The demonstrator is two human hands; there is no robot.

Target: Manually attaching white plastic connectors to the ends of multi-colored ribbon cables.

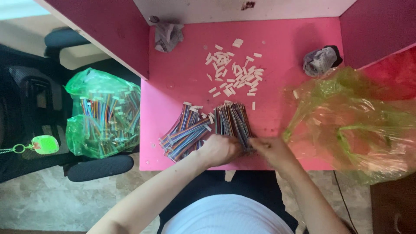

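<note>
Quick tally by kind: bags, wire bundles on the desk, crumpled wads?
Plastic bags: 2, one of wires on the chair, one near-empty at right
Wire bundles on the desk: 2, left and right, the right one under both hands
Crumpled wads: 2
Total: 6
White connectors: too many to count.

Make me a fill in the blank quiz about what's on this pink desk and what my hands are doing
Both hands, left hand and right hand, rest on bundles of multicoloured ____.
The loose white connectors lie on a ____ desk.
The bag of wires on the chair is ____ plastic.
A second, empty-looking bag lies on the ____ side of the desk.

Missing words: wires; pink; green; right
</note>
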